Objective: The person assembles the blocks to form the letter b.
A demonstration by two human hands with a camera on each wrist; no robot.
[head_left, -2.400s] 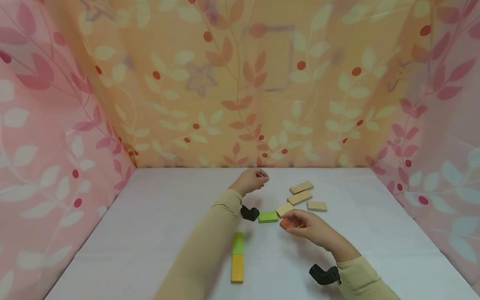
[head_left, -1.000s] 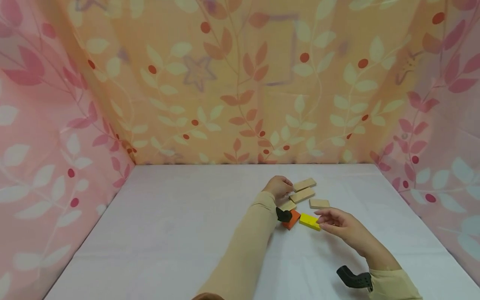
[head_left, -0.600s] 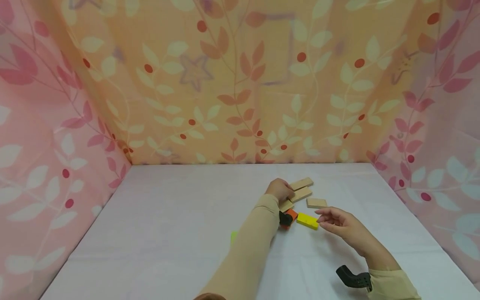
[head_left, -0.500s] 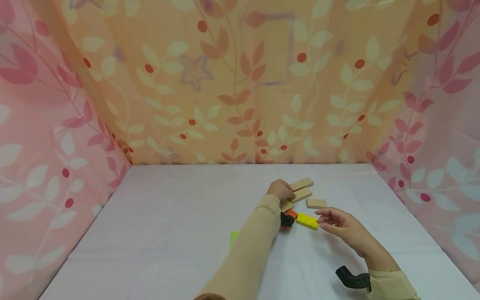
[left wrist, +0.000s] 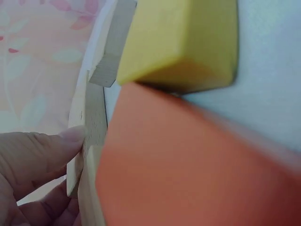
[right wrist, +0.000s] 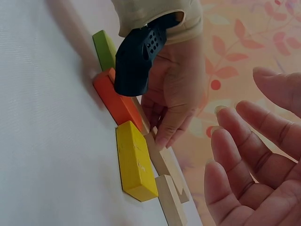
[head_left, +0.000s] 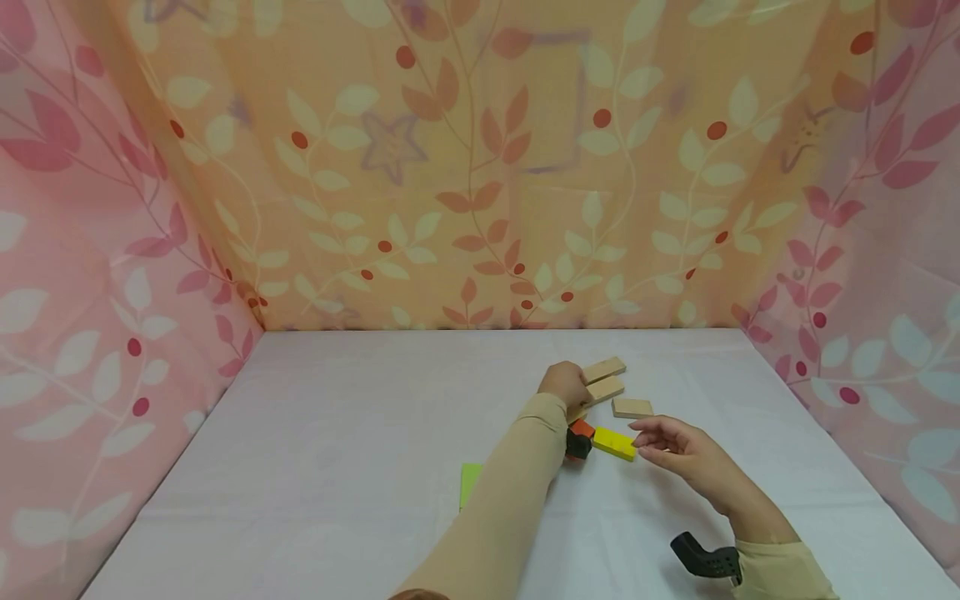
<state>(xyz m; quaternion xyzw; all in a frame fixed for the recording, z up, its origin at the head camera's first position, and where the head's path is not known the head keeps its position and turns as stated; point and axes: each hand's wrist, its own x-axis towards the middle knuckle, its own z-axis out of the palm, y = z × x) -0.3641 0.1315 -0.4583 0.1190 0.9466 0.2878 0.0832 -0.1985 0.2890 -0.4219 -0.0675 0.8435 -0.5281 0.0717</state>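
Note:
My left hand (head_left: 566,384) reaches over to the plain wooden blocks at the right of the table. In the left wrist view its thumb and curled fingers pinch the end of one plain wooden block (left wrist: 96,113). An orange block (right wrist: 117,103) lies just in front, partly hidden in the head view by the left wrist's camera mount. Beside it is a yellow block (head_left: 613,443). My right hand (head_left: 678,443) hovers near the yellow block's right end, fingers loosely extended, holding nothing. Close behind the orange block in the right wrist view is a green block (right wrist: 104,49).
A second green block (head_left: 470,485) peeks out left of the left sleeve (head_left: 495,500). Another plain block (head_left: 632,407) lies apart behind the yellow one, and one more (head_left: 603,369) lies farthest back. Patterned curtains (head_left: 480,167) enclose the white table (head_left: 337,433).
My left hand has moved right, from the table's back middle to the plain blocks. My right hand has left the orange block, moving right beside the yellow one. The left forearm now covers more.

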